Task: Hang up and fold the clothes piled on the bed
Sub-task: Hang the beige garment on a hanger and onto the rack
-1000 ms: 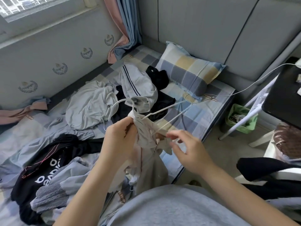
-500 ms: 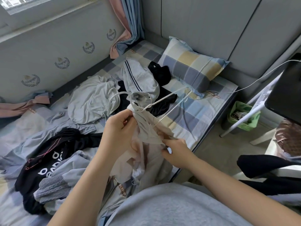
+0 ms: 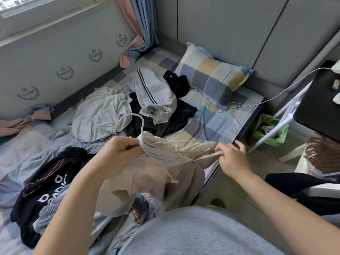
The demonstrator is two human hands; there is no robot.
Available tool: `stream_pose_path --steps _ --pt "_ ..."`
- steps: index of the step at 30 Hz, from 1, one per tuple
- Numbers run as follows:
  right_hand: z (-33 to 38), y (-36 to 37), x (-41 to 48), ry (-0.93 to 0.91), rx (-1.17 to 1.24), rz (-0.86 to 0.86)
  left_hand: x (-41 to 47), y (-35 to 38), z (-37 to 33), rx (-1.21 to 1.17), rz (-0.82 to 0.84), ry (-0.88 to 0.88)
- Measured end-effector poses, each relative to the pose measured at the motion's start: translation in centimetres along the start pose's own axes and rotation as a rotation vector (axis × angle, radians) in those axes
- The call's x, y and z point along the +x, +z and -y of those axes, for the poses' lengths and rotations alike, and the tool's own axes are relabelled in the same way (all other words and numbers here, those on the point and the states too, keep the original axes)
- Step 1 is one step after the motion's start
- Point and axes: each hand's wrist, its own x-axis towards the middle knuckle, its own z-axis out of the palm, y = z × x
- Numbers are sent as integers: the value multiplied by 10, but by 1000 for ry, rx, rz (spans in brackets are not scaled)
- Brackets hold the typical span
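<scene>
The thin beige garment point(image 3: 184, 173), seemingly light, limp and slippery, draped over a white hanger point(image 3: 132, 116) above the bed's point(image 3: 211, 126) near edge. The left hand point(image 3: 119, 151) gripped its collar at the hook; the right hand point(image 3: 231, 159) pinched its zip-like edge, likely the best holds.

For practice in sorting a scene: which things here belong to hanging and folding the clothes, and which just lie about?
Job: beige garment, white hanger, left hand, right hand, black printed top, pale grey shirt.
Lying about: checked pillow, white cable, green bin.
</scene>
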Motion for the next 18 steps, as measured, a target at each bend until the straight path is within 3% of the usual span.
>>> stream_pose_path --steps 6,13,18 --pt "21 -35 10 -82 187 -172 4 9 -4 124 92 -61" --pt "100 -57 -3 -259 365 107 21 51 -23 212 104 -5" --pt "126 -60 -13 -238 395 241 30 61 -24 274 46 61"
